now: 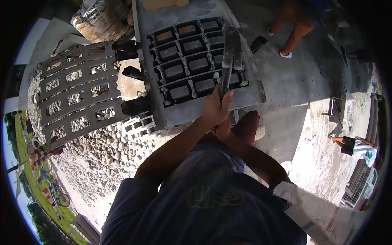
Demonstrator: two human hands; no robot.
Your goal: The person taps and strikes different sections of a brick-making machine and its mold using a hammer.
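Observation:
My left hand is closed around the handle of a hammer with a dark, block-like head. Lower down, my right hand is closed at the handle's end, partly hidden behind the left wrist. The hammer's head is over the right side of a dark metal grid mould with several rectangular cells; whether it touches the mould I cannot tell. Pale, crusted lumps stand along the mould's bars. Under the mould is a grey metal table.
To the left, a slotted metal panel stands above piled stones. A printed sack is at the upper left. One person stands at the upper right, another at the far right. White hollow blocks sit below the table's left corner.

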